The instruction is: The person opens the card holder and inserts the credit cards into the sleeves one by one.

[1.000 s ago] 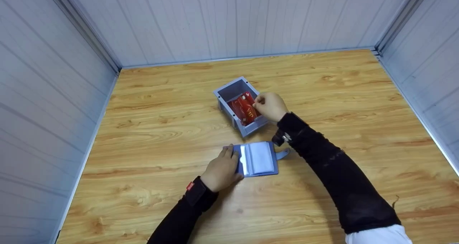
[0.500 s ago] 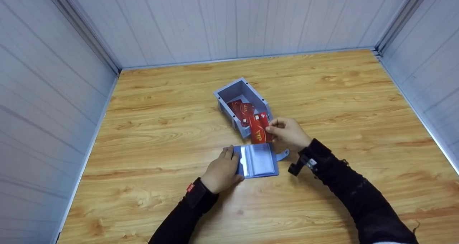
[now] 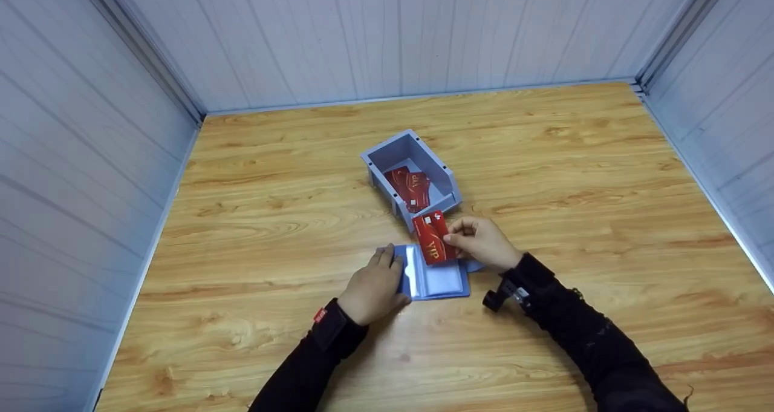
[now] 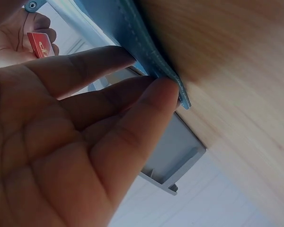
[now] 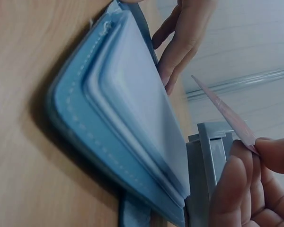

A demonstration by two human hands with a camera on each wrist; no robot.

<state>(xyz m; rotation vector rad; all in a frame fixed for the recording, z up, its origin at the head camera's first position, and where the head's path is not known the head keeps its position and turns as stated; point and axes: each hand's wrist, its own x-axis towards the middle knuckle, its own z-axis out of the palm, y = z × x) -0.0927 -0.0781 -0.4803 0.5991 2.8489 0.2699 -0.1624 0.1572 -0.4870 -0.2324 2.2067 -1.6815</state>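
Note:
A blue card holder [image 3: 464, 285] lies spread open on the table, with clear sleeves on its right side. My left hand [image 3: 373, 286] rests on its left cover, thumb near the lower edge; in the left wrist view the fairly straight fingers [image 4: 123, 137] touch the cover's edge. Above the sleeves, a red VIP card [image 3: 433, 238] is pinched by its right edge between the thumb and fingers of my right hand [image 3: 484, 242]. The right wrist view shows this card [image 5: 227, 113] nearly edge-on, raised off the sleeves [image 5: 142, 90]. Several more red cards [image 3: 412, 189] lie in a grey bin.
The grey bin [image 3: 447, 185] stands just behind the card holder, its low front turned this way. Wood-grain tabletop [image 3: 260, 218] surrounds both. White panel walls [image 3: 399, 37] enclose the table at the back and on both sides.
My right hand has drawn a red card out of the bin and brought it toward me, over the card holder's sleeves. The left hand and the card holder have stayed in place.

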